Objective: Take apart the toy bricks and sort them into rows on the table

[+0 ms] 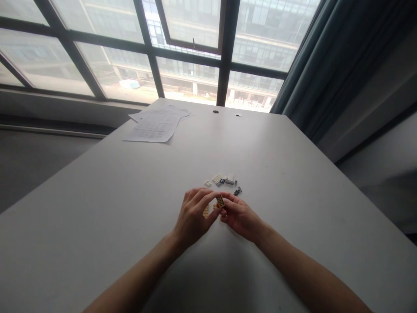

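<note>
A small tan toy building brick (pixel 220 201) is pinched between the fingertips of my left hand (pixel 196 211) and my right hand (pixel 240 214), raised a little above the table. Its hollow underside seems to face me. Partly hidden behind my left fingers, a yellowish studded plate (pixel 206 211) lies on the table. Just beyond my hands is a loose group of pieces: cream studded plates (pixel 217 178), a grey brick (pixel 230 182) and small dark grey pieces (pixel 237 191).
The white table (pixel 130 208) stretches away toward a large window. Printed paper sheets (pixel 153 126) lie at its far left. Two round cable holes are near the far edge, one of them a dark hole (pixel 215 111). A dark curtain (pixel 312 87) hangs at the right.
</note>
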The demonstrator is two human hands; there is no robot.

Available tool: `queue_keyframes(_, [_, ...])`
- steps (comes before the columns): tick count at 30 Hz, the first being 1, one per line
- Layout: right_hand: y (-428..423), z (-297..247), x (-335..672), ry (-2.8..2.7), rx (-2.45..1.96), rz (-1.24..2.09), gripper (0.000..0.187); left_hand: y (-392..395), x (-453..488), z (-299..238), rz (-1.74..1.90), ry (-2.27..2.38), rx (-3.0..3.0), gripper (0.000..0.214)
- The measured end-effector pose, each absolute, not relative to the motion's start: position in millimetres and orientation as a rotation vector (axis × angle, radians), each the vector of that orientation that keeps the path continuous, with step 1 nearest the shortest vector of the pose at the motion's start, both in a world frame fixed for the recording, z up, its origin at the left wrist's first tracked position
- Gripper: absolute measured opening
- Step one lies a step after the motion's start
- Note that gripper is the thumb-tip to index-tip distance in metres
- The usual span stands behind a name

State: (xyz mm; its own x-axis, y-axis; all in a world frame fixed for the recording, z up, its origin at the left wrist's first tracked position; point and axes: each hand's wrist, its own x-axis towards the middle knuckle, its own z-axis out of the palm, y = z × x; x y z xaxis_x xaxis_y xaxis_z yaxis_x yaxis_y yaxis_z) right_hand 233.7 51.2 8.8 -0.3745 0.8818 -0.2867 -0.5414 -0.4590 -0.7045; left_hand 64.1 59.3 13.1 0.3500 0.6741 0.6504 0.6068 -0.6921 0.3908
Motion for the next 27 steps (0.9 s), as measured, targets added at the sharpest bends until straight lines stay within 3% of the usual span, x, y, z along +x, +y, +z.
queue_keyframes(8, [49, 3, 235, -0.886, -0.806, 1.794, 0.037, 59, 65, 12, 1.263, 1.180, 2.511, 0.025])
queue_keyframes(27, [35, 11, 232, -1.433, -1.089, 1.057, 0.044, 59, 62, 9, 1.216, 1.182, 2.546, 0.027])
